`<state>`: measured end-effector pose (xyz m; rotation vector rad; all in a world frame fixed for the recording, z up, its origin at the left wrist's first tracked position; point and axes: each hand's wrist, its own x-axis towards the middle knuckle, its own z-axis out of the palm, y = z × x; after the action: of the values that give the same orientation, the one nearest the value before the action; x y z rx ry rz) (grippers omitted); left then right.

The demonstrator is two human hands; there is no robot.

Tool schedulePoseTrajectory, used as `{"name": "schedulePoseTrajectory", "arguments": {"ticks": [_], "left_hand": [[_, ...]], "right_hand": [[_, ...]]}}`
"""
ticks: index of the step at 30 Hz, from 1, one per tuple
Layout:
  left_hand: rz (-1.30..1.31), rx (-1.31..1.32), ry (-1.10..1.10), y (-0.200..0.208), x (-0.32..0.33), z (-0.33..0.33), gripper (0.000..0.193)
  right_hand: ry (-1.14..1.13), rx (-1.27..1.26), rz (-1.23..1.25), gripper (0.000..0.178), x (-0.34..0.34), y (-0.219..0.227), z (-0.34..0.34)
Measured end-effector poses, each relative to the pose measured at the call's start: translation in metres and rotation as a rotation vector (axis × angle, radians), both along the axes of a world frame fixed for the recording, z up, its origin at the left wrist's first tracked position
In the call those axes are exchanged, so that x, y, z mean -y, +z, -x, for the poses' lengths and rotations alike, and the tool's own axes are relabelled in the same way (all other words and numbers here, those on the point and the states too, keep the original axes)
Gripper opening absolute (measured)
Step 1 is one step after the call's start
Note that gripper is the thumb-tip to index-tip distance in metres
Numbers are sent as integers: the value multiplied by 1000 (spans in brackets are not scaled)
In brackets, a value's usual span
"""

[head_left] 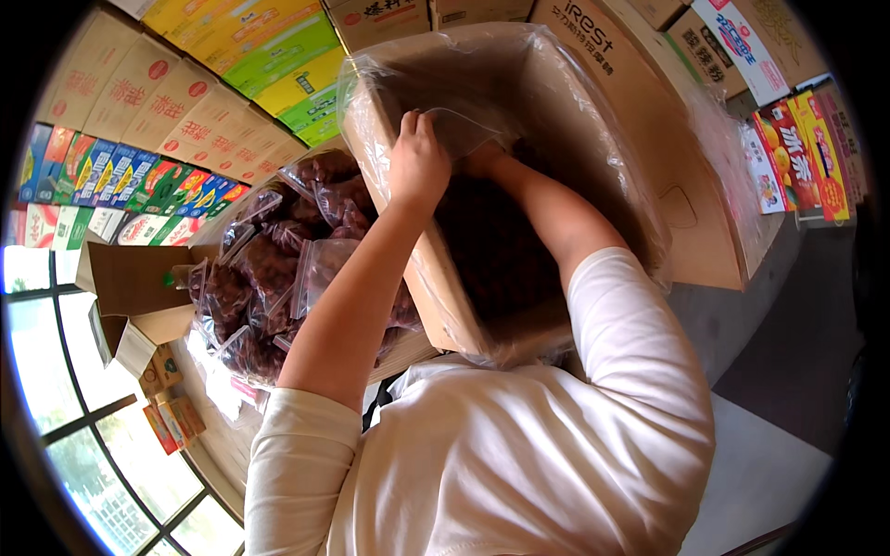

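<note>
A tall cardboard box (pixel 443 283) lined with clear plastic film stands in front of me. Deep in its shadow lie dark reddish-brown pieces (pixel 496 250), too dim to name. Over the box's left rim, my left hand (pixel 419 162) is closed, its fingers pinching the edge of a clear plastic bag (pixel 464 132). My right hand (pixel 484 160) reaches into the box beside that bag, and its fingers are hidden behind the film and in shadow. Left of the box is a heap of filled clear zip bags (pixel 269 264) holding similar dark red-brown pieces.
Stacked cartons (pixel 153 102) and yellow-green cases (pixel 269 56) line the back left. A large flattened cardboard sheet (pixel 686 204) leans at the right, near colourful boxes (pixel 802 153). An open small carton (pixel 139 283) sits at the left by a window (pixel 83 371).
</note>
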<state>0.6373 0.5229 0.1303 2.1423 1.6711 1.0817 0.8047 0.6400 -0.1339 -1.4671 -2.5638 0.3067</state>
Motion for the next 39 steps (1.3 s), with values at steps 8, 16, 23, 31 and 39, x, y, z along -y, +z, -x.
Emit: {"name": "schedulePoseTrajectory", "arguments": {"ticks": [8, 16, 23, 31, 39], "left_hand": [[0, 22, 49, 0, 2, 3, 36], [18, 24, 37, 3, 1, 0, 35], [39, -8, 20, 3, 1, 2, 31], [78, 10, 48, -5, 0, 0, 33], [92, -20, 56, 0, 1, 1, 33]], "right_hand": [[-139, 205, 202, 47, 41, 60, 17], [-56, 271, 413, 58, 124, 116, -12], [561, 688, 904, 63, 127, 177, 0], [-308, 309, 477, 48, 36, 124, -23], [-415, 143, 336, 49, 34, 66, -32]]}}
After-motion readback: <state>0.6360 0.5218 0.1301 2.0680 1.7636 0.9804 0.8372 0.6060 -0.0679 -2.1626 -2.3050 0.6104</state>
